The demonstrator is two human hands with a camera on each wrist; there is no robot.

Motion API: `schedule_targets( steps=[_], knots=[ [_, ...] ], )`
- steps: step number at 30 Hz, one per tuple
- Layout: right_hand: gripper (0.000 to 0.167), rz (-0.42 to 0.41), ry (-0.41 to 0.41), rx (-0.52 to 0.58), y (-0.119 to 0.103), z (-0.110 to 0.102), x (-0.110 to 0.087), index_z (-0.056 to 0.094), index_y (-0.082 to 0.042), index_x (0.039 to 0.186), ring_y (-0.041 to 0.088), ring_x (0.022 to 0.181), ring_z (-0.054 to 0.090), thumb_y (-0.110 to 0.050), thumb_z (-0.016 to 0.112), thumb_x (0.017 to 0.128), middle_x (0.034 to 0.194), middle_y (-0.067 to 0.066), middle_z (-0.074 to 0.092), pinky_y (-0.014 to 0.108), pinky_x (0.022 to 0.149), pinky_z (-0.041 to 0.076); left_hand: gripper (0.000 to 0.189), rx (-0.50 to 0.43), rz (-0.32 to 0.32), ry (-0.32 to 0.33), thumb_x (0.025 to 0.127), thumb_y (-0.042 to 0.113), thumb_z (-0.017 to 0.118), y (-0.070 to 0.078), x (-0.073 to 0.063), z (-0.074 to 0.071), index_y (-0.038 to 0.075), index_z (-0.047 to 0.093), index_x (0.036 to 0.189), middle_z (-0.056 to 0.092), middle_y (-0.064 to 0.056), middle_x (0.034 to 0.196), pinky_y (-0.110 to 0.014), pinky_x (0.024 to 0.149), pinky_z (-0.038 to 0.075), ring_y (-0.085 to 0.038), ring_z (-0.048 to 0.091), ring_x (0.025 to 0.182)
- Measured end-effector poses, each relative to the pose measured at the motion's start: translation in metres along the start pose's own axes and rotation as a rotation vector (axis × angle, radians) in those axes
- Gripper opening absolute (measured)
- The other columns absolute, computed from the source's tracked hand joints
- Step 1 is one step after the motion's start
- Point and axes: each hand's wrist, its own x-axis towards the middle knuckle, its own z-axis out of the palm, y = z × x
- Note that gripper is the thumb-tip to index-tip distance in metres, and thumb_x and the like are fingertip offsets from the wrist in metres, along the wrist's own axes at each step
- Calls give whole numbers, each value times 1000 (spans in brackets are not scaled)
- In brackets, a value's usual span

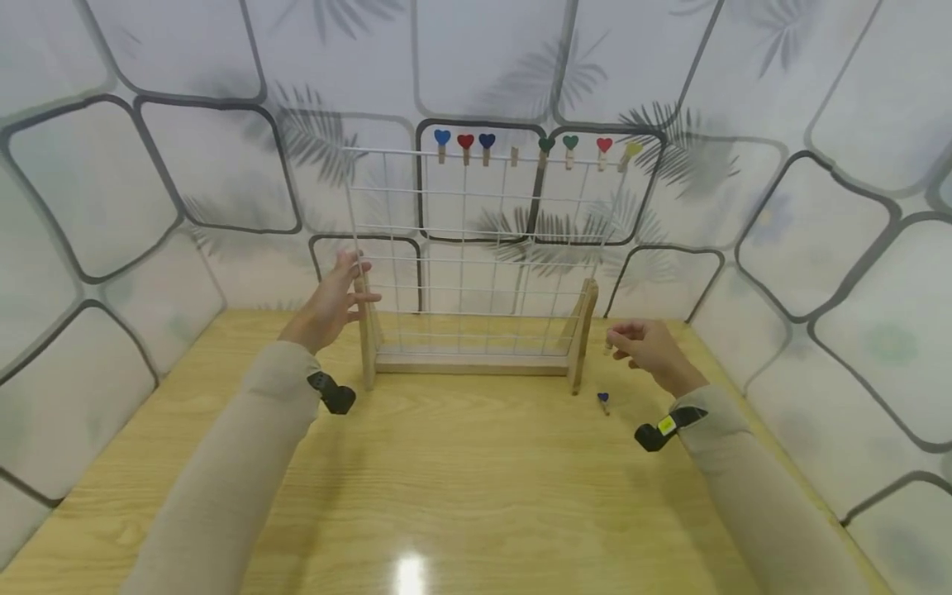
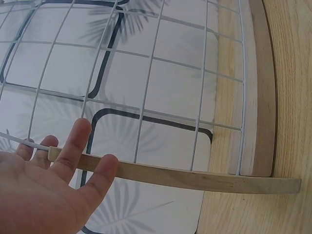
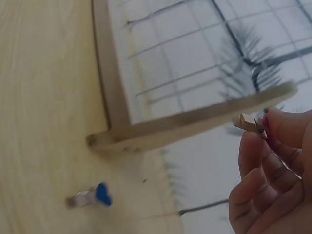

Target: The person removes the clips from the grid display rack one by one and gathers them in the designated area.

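A white wire grid rack (image 1: 476, 263) stands upright in a wooden base. My left hand (image 1: 332, 299) is at the rack's left wooden post (image 2: 185, 175), its fingers fairly straight and spread about the post's upper end. To the right of the rack, my right hand (image 1: 654, 351) pinches a small wooden clothespin (image 3: 249, 123) between thumb and finger. A bit of pinkish red shows by the thumb; the rest of that decoration is hidden. Below this hand, a clothespin with a blue heart (image 1: 603, 402) lies on the table.
Several clothespins, most with coloured hearts, are clipped along the rack's top wire, among them a light blue one (image 1: 442, 142) at left and a yellow one (image 1: 630, 154) at right. The wood-grain table (image 1: 476, 479) meets patterned walls (image 1: 201, 165) at the back and sides.
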Motion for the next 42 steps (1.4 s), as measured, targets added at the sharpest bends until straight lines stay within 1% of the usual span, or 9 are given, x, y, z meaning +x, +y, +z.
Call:
schedule_targets(
  steps=[7, 12, 17, 21, 25, 27, 36, 39, 42],
  knots=[
    [45, 77, -10, -52, 39, -3, -12, 55, 7, 125, 21, 90, 62, -30, 57, 100, 112, 13, 63, 41, 76, 53, 77, -13, -2, 1, 97, 64, 10, -1, 1, 2, 20, -16, 154, -2, -6, 162, -61, 112, 13, -41, 28, 137],
    [42, 120, -40, -57, 62, -1, -17, 55, 9, 124, 25, 91, 61, -27, 56, 101, 103, 10, 64, 36, 72, 52, 78, -10, -7, -4, 96, 65, 10, -5, 0, 3, 21, -16, 154, -2, -5, 162, -61, 112, 13, -40, 29, 138],
    [36, 153, -38, -49, 78, 7, -20, 58, 9, 119, 19, 84, 61, -22, 57, 100, 98, 7, 65, 32, 66, 51, 78, -19, -24, 0, 96, 65, 10, -11, -3, 3, 20, -16, 154, -2, -5, 162, -60, 111, 15, -41, 29, 137],
    [30, 182, -31, -58, 82, 11, -22, 60, 8, 114, 15, 75, 60, -18, 59, 99, 89, 5, 66, 28, 62, 50, 77, -13, -10, 0, 97, 64, 8, -11, -2, 2, 19, -14, 155, -2, -5, 162, -61, 111, 15, -41, 29, 137],
    [25, 181, -40, -79, 87, 14, -21, 63, 7, 108, 14, 66, 56, -16, 61, 97, 76, 3, 64, 26, 57, 47, 77, -9, -1, -1, 96, 64, 8, -8, 0, 1, 20, -13, 155, -1, -5, 162, -61, 111, 15, -41, 29, 137],
    [25, 176, -39, -90, 90, 16, -20, 64, 7, 107, 14, 64, 55, -15, 62, 97, 75, 4, 64, 27, 56, 47, 78, -11, 0, 0, 96, 65, 8, -7, 1, 1, 19, -13, 155, -1, -5, 162, -61, 111, 15, -41, 29, 137],
    [31, 169, -38, -139, 87, 17, -19, 60, 10, 117, 16, 67, 56, -15, 61, 97, 83, 9, 65, 28, 58, 48, 78, -6, 1, 7, 96, 65, 9, -4, 0, 0, 20, -12, 155, -1, -6, 162, -60, 111, 15, -41, 29, 137],
    [34, 168, -39, -106, 79, 14, -20, 56, 11, 123, 15, 73, 58, -16, 54, 101, 97, 15, 65, 27, 58, 49, 76, -6, -2, 5, 97, 64, 10, -3, 0, 1, 20, -13, 155, -2, -6, 162, -60, 111, 15, -41, 29, 137],
    [38, 146, -46, -22, 67, 9, -20, 51, 11, 129, 15, 79, 62, -17, 46, 104, 116, 23, 61, 26, 58, 49, 75, -2, -6, 4, 98, 63, 11, -2, 1, 1, 22, -16, 155, -2, -6, 161, -60, 112, 15, -41, 28, 137]
  ],
)
